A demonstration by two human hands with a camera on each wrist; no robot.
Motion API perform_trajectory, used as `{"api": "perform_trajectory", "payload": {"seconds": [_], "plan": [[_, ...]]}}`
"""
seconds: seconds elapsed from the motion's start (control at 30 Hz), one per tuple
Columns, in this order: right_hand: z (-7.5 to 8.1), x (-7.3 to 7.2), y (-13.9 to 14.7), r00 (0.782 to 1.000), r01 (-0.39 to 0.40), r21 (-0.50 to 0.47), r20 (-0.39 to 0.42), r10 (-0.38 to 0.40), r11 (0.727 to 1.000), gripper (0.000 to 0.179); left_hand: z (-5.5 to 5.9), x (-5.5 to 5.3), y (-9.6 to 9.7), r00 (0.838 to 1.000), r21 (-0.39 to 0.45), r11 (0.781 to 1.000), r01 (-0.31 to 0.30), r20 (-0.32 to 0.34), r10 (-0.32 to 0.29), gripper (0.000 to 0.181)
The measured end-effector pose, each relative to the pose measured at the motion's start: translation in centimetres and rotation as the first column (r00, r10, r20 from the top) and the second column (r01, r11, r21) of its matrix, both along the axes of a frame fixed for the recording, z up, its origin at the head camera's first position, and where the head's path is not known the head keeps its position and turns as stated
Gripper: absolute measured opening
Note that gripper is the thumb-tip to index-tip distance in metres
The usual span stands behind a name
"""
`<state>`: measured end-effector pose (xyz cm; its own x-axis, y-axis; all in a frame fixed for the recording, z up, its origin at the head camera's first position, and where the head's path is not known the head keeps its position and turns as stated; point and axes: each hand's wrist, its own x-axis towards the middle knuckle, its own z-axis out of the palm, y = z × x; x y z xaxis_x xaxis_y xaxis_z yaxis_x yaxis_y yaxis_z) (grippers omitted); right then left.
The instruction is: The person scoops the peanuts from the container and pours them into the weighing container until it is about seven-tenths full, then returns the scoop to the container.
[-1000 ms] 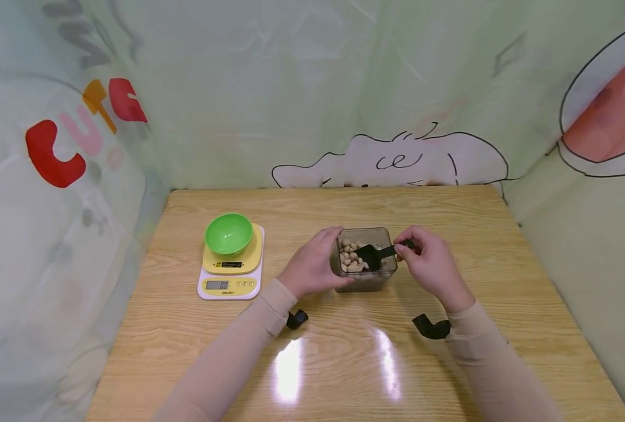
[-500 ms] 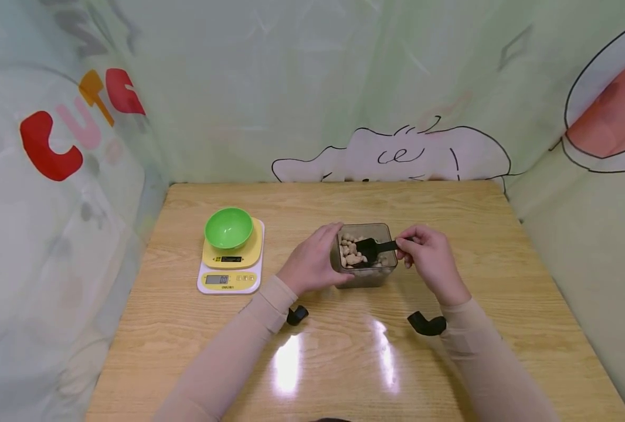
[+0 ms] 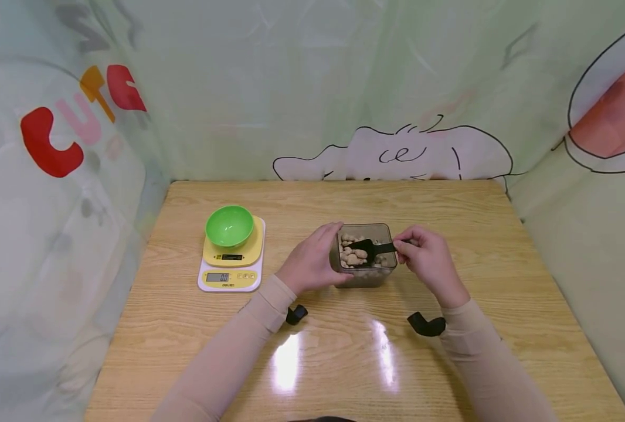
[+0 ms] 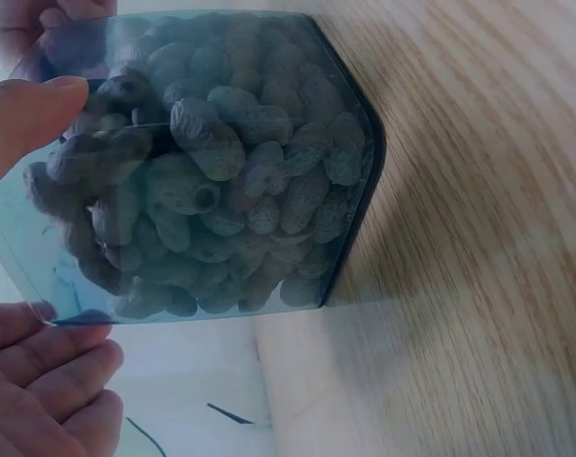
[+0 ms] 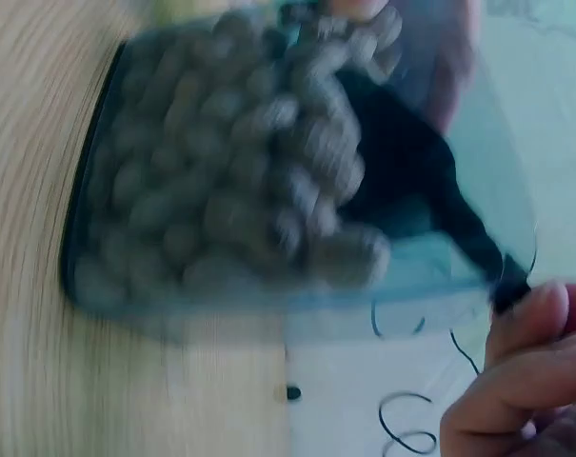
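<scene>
Peanuts in their shells (image 4: 259,162) fill much of a clear, smoky plastic container (image 3: 364,281) standing on the table. My left hand (image 3: 311,262) holds the container from its left, thumb on the near wall and fingers at the far one. A black scoop (image 3: 370,249) reaches into the container from the right, its blade in among the peanuts and some of them over its front edge. The fingers and thumb of my right hand (image 3: 430,258) pinch the end of its handle, beside the container's right rim. The right wrist view is blurred, with the scoop (image 5: 402,152) seen through the wall.
To the left, a yellow and white kitchen scale (image 3: 231,280) bears a green bowl (image 3: 230,227); its display reads 0.0. Black wrist-worn pieces (image 3: 426,324) show beneath both forearms. A printed curtain (image 3: 228,117) hangs behind the wooden table (image 3: 312,202).
The scoop has shifted and tilted among the peanuts, and peanuts now overlap its front edge. My right hand has moved slightly with it; the left keeps its hold. The head view has shifted a little.
</scene>
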<state>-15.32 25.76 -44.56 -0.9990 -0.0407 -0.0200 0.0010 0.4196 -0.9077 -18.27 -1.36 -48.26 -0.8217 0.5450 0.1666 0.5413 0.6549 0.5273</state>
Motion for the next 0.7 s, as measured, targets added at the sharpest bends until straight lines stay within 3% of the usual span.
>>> {"api": "perform_trajectory", "payload": {"seconds": [0.1, 0.23, 0.37, 0.5, 0.6, 0.7], "plan": [[0.4, -0.3, -0.4, 0.994, 0.051, -0.137, 0.098, -0.038, 0.989, 0.022, 0.0, 0.0, -0.1, 1.0, 0.0, 1.0, 0.0, -0.001, 0.0, 0.119], [0.6, -0.5, -0.7, 0.991, 0.062, -0.161, 0.131, -0.042, 0.985, 0.023, 0.0, -0.1, -0.2, 1.0, -0.005, 1.0, -0.003, -0.002, 0.003, 0.119], [0.4, -0.4, -0.5, 0.998, -0.004, -0.014, 0.057, 0.004, 1.0, 0.018, 0.1, -0.1, -0.2, 1.0, -0.012, 1.0, -0.004, 0.009, 0.004, 0.119], [-0.1, -0.2, -0.2, 0.998, -0.047, 0.144, -0.044, 0.054, 0.988, 0.013, 0.1, 0.0, -0.2, 1.0, -0.021, 1.0, -0.006, 0.009, 0.006, 0.118], [-0.4, -0.2, -0.2, 0.999, -0.047, 0.048, -0.026, 0.048, 0.998, 0.015, 0.1, 0.0, -0.1, 1.0, -0.022, 1.0, -0.006, 0.007, 0.007, 0.119], [-0.5, -0.2, -0.3, 0.998, 0.003, -0.145, 0.055, 0.005, 0.989, 0.018, -0.1, 0.0, -0.1, 1.0, -0.017, 1.0, -0.002, 0.01, 0.002, 0.119]]}}
